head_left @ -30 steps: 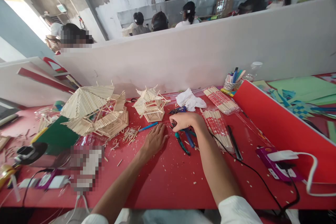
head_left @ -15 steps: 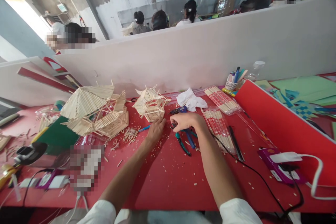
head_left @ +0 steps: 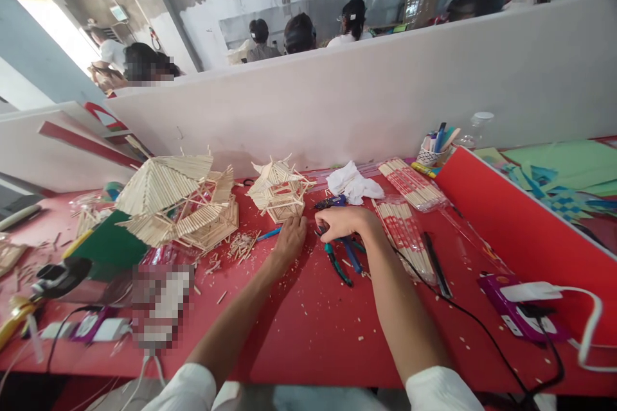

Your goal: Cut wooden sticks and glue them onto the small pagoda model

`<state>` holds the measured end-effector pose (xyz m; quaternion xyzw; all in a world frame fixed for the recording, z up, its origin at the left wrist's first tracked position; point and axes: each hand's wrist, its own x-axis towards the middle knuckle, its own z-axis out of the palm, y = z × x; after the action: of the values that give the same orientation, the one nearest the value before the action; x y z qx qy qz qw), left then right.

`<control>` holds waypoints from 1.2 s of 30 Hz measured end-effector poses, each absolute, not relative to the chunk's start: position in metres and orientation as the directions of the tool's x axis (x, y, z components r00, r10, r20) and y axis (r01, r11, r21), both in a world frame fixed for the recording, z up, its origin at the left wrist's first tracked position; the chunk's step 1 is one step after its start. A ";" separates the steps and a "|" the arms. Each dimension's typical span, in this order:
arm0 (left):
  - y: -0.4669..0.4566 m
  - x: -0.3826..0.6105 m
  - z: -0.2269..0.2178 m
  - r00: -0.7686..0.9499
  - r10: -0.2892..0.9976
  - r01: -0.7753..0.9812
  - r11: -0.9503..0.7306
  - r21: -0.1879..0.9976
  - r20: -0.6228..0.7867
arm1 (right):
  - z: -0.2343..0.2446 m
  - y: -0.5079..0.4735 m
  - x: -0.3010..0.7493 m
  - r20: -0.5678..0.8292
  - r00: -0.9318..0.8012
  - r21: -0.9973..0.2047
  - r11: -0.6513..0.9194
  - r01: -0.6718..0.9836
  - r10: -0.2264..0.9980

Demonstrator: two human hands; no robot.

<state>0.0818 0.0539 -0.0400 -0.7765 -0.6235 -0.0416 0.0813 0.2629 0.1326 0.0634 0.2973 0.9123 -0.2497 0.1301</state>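
My left hand (head_left: 290, 239) is low over the red table at the near edge of a small hexagonal model building (head_left: 281, 191) made of thin wooden sticks. Its fingers are bent and close together, their tips hidden. Beside it, my right hand (head_left: 343, 221) curls downward with its fingers closed, above green-handled pliers (head_left: 340, 268). A dark tool part shows by its fingertips; whether they grip it is unclear. A blue-handled tool (head_left: 353, 255) lies partly under the right wrist. A blue pen-like stick (head_left: 268, 234) rests left of my left hand.
A larger stick model (head_left: 178, 202) stands left, with loose stick pieces (head_left: 242, 245) before it. Crumpled white tissue (head_left: 354, 183) and packed sticks (head_left: 405, 237) lie right. A red board (head_left: 520, 231), power strip (head_left: 520, 305) and cables flank the right side. A white partition (head_left: 337, 103) rises behind.
The whole view has shifted slightly, so things sit a little further right. My left fingers look slightly more bent; my right hand keeps nearly the same pose over the pliers.
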 end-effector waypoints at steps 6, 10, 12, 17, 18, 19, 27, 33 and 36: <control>0.021 0.062 -0.039 0.249 0.963 0.969 -0.248 -0.019 0.108 | 0.066 0.133 0.263 -0.403 -0.779 -0.391 0.679 0.621 0.480; -0.003 0.049 -0.034 0.195 0.973 0.976 -0.205 0.076 0.119 | 0.073 0.129 0.262 -0.417 -0.766 -0.371 0.677 0.635 0.490; -0.009 0.045 -0.029 0.167 0.977 0.977 -0.182 0.109 0.135 | 0.076 0.128 0.262 -0.419 -0.763 -0.367 0.677 0.638 0.492; -0.010 0.048 -0.014 0.144 0.976 0.975 -0.169 0.144 0.166 | 0.072 0.130 0.262 -0.422 -0.766 -0.375 0.676 0.634 0.485; -0.009 0.053 -0.015 0.163 0.973 0.972 -0.187 0.143 0.164 | 0.071 0.131 0.262 -0.417 -0.770 -0.377 0.679 0.630 0.483; -0.009 0.059 -0.017 0.185 0.968 0.967 -0.210 0.144 0.169 | 0.069 0.131 0.262 -0.410 -0.774 -0.378 0.683 0.625 0.482; -0.023 0.095 -0.059 0.350 0.919 0.920 -0.374 0.119 0.181 | 0.067 0.131 0.264 -0.390 -0.781 -0.373 0.692 0.618 0.488; -0.031 0.048 -0.062 0.180 0.959 0.977 -0.199 0.071 0.217 | 0.069 0.131 0.263 -0.414 -0.766 -0.374 0.675 0.636 0.492; -0.036 0.030 -0.063 0.102 0.968 0.994 -0.109 0.021 0.228 | 0.069 0.131 0.263 -0.408 -0.770 -0.371 0.681 0.631 0.491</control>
<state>0.0305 -0.0364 -0.0629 -0.7390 -0.6638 -0.0923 0.0686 0.2627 0.1308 0.0690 0.3097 0.9062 -0.2521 0.1388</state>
